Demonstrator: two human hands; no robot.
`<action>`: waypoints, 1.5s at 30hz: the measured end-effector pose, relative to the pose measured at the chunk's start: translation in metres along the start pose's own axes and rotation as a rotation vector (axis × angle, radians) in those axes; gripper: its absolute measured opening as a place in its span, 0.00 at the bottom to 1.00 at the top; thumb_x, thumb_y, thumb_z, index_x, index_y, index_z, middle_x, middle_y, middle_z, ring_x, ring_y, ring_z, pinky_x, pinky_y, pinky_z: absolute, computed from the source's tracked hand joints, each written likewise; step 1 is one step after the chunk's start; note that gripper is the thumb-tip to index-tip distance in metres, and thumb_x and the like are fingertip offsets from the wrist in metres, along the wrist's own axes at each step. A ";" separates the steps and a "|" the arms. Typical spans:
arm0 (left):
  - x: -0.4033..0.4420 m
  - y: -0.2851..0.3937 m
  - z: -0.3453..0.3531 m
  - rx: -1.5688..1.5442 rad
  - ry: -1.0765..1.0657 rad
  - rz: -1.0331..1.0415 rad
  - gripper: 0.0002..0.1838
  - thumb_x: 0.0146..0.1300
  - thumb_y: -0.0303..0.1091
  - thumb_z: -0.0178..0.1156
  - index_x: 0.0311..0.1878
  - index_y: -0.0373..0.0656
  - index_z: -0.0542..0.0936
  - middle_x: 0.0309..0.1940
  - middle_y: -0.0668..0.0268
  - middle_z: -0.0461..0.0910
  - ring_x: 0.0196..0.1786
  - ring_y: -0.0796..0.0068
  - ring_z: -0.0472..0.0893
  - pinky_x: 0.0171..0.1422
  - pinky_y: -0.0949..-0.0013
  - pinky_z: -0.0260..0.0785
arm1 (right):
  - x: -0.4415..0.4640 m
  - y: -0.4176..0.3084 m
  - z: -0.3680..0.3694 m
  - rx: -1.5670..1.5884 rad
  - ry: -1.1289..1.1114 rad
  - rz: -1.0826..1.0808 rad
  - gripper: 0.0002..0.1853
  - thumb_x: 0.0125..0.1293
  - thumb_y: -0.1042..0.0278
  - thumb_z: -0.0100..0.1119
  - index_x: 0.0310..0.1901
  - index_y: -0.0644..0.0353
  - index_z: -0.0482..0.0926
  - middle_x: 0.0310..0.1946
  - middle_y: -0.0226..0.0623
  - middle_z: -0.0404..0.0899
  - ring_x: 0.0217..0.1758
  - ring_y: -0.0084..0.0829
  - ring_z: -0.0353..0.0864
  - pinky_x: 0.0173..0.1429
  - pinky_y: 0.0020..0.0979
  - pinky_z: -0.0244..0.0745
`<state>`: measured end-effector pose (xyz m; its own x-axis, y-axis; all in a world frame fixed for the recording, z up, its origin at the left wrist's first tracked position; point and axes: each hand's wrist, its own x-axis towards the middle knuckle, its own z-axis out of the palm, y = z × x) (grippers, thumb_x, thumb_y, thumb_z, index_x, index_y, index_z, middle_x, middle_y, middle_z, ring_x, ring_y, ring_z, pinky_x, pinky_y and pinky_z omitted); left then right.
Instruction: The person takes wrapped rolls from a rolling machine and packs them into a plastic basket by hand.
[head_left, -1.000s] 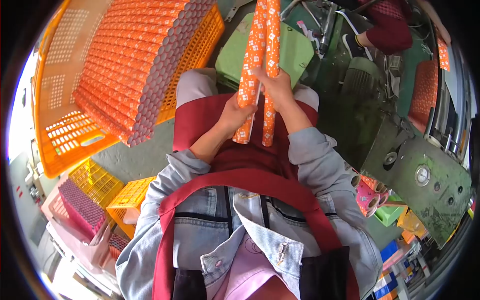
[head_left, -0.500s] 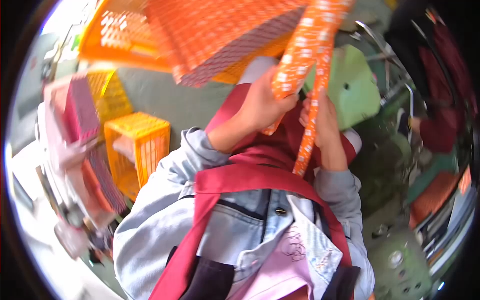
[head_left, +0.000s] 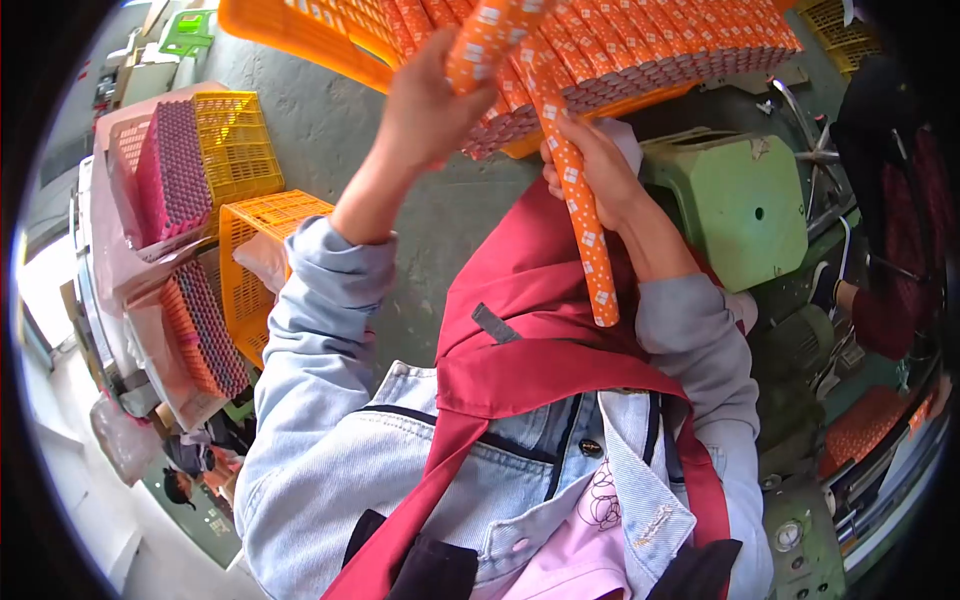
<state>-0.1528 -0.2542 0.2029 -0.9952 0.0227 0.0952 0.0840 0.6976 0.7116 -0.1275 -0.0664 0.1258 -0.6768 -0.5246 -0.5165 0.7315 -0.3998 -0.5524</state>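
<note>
My left hand is closed around a thick orange patterned tube with white squares, held over the crate's near edge; its upper end runs out of view. My right hand grips a slimmer orange patterned tube, which slants down toward my lap over the red apron. Behind both hands, many matching tubes lie stacked in rows, their round ends facing me, in an orange plastic crate. Whether the left hand holds one tube or more, I cannot tell.
A green stool stands to the right, with a person in dark red trousers beyond it. On the left are a yellow crate, pink tubes, striped-end tubes and an orange-yellow crate. A green machine panel is at lower right.
My left hand has moved up and left with its tube, away from my right hand. The right hand has risen slightly with the slim tube. The view has shifted, showing more stacked tubes.
</note>
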 end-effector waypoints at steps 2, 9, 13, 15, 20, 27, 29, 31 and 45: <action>0.004 -0.011 -0.004 0.076 0.010 -0.001 0.25 0.50 0.34 0.65 0.53 0.42 0.75 0.39 0.52 0.82 0.43 0.53 0.82 0.47 0.59 0.74 | 0.008 0.003 -0.001 -0.053 0.016 -0.052 0.15 0.74 0.51 0.46 0.44 0.55 0.68 0.29 0.31 0.72 0.25 0.20 0.71 0.22 0.23 0.66; -0.048 -0.042 0.016 0.087 -0.045 -0.034 0.24 0.50 0.34 0.62 0.54 0.45 0.74 0.39 0.50 0.81 0.47 0.48 0.80 0.48 0.57 0.74 | 0.019 0.000 -0.011 -0.125 0.132 -0.099 0.14 0.74 0.55 0.48 0.50 0.56 0.71 0.33 0.31 0.73 0.28 0.21 0.75 0.24 0.23 0.71; -0.055 -0.026 0.019 0.002 -0.153 -0.287 0.26 0.50 0.33 0.61 0.56 0.46 0.73 0.41 0.50 0.81 0.49 0.48 0.80 0.50 0.56 0.73 | 0.019 0.006 -0.004 -0.129 0.179 -0.072 0.16 0.74 0.54 0.48 0.53 0.57 0.71 0.34 0.31 0.74 0.29 0.22 0.76 0.24 0.24 0.73; -0.050 -0.026 0.018 -0.018 -0.186 -0.352 0.26 0.50 0.33 0.61 0.56 0.47 0.73 0.43 0.51 0.81 0.49 0.49 0.80 0.51 0.56 0.73 | 0.023 0.011 -0.001 -0.135 0.186 -0.053 0.17 0.74 0.54 0.48 0.53 0.57 0.71 0.34 0.31 0.74 0.29 0.22 0.76 0.24 0.24 0.74; -0.031 -0.040 0.010 -0.073 -0.172 -0.301 0.27 0.51 0.34 0.61 0.58 0.48 0.72 0.44 0.51 0.81 0.50 0.49 0.80 0.52 0.56 0.73 | 0.052 0.018 0.017 -0.296 0.145 -0.073 0.17 0.73 0.54 0.48 0.53 0.59 0.71 0.34 0.31 0.74 0.28 0.22 0.76 0.22 0.25 0.73; 0.017 -0.053 0.010 0.097 -0.007 -0.104 0.34 0.52 0.39 0.62 0.65 0.49 0.68 0.47 0.50 0.80 0.51 0.51 0.80 0.54 0.56 0.72 | 0.071 -0.009 0.040 -0.402 0.164 -0.192 0.17 0.73 0.57 0.48 0.54 0.61 0.73 0.32 0.32 0.74 0.28 0.22 0.76 0.22 0.25 0.73; 0.026 -0.049 0.009 0.099 -0.008 -0.112 0.34 0.52 0.39 0.62 0.65 0.49 0.68 0.47 0.50 0.80 0.51 0.51 0.79 0.54 0.55 0.72 | 0.099 0.006 0.027 -0.533 0.285 -0.307 0.18 0.72 0.57 0.50 0.50 0.64 0.75 0.33 0.36 0.78 0.31 0.25 0.77 0.32 0.29 0.74; 0.037 -0.047 0.009 0.117 -0.023 -0.130 0.35 0.52 0.41 0.62 0.66 0.49 0.67 0.47 0.50 0.80 0.52 0.50 0.79 0.55 0.54 0.71 | 0.109 0.004 0.025 -0.605 0.344 -0.371 0.18 0.71 0.57 0.50 0.49 0.66 0.76 0.34 0.38 0.80 0.33 0.26 0.78 0.37 0.30 0.74; 0.080 -0.073 0.019 0.361 -0.150 -0.276 0.33 0.53 0.45 0.63 0.63 0.48 0.69 0.48 0.50 0.80 0.53 0.50 0.79 0.55 0.53 0.71 | 0.151 -0.016 0.034 -0.886 0.419 -0.290 0.24 0.67 0.46 0.52 0.45 0.63 0.81 0.40 0.52 0.82 0.47 0.47 0.82 0.50 0.44 0.73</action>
<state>-0.2398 -0.2900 0.1450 -0.9764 -0.1136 -0.1834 -0.1805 0.8959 0.4060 -0.2385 -0.1646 0.0794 -0.9172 -0.1229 -0.3790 0.3251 0.3191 -0.8902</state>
